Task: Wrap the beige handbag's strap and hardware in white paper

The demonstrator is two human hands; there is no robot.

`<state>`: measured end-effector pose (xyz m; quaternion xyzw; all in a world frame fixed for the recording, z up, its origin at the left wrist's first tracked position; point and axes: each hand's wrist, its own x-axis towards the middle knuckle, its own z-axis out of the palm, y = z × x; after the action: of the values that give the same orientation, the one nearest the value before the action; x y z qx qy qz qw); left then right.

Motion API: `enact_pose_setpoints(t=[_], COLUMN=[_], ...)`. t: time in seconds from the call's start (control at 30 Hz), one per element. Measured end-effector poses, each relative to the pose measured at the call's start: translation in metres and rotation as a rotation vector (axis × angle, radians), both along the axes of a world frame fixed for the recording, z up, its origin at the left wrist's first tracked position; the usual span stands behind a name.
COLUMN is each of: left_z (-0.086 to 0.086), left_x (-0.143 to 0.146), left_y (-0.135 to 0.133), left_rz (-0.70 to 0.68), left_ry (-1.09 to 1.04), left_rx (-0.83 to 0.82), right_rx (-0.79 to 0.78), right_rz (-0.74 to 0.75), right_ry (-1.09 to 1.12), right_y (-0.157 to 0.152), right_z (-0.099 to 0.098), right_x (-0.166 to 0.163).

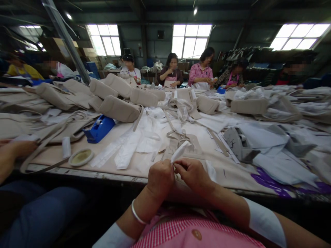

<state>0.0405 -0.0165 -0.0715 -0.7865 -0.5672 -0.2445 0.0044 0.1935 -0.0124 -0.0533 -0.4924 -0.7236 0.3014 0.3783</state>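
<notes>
Both my hands meet at the near edge of the worktable (103, 172). My left hand (160, 178) and my right hand (193, 175) pinch a small rolled white strip of fabric or paper (180, 151) that sticks up and away from my fingers. A silver bangle sits on my left wrist. Beneath my hands, beige fabric drapes over the table edge toward my pink checked apron.
A blue tape dispenser (99, 128), a round dish (81, 157) and a small white roll (66, 147) lie to the left. Beige padded bags (119, 108) and white paper pieces (261, 137) cover the table. A neighbour's hand (15, 150) rests at far left. Several people work across the table.
</notes>
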Motion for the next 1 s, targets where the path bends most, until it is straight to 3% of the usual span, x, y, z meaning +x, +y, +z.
enact_pose_setpoints(t=[0.1, 0.2, 0.37, 0.53, 0.6, 0.7, 0.87, 1.0], left_z=[0.004, 0.008, 0.010, 0.007, 0.005, 0.006, 0.009, -0.001], left_x=[-0.001, -0.005, -0.014, -0.021, -0.022, -0.023, -0.025, -0.029], left_y=[0.002, 0.004, 0.006, 0.007, 0.007, 0.007, 0.009, 0.014], left_rz=[-0.003, -0.023, -0.222, -0.294, -0.289, -0.284, -0.279, -0.324], left_ry=[-0.171, -0.395, -0.821, -1.037, -1.094, -1.085, -0.979, -1.150], left_rx=[-0.088, -0.240, -0.551, -0.652, -0.690, -0.728, -0.658, -0.858], right_rx=[0.043, -0.050, -0.188, -0.340, -0.397, -0.308, -0.070, 0.049], right_rz=[-0.028, -0.106, -0.129, -0.175, -0.115, 0.010, 0.094, 0.368], right_ry=[-0.006, 0.063, 0.175, 0.209, 0.249, 0.320, 0.322, 0.332], right_y=[0.000, 0.002, 0.008, 0.017, 0.020, 0.020, 0.016, 0.029], right_z=[-0.005, -0.009, -0.007, -0.009, -0.013, -0.019, -0.016, -0.011], right_x=[0.000, -0.001, -0.001, -0.002, -0.002, -0.003, -0.002, 0.004])
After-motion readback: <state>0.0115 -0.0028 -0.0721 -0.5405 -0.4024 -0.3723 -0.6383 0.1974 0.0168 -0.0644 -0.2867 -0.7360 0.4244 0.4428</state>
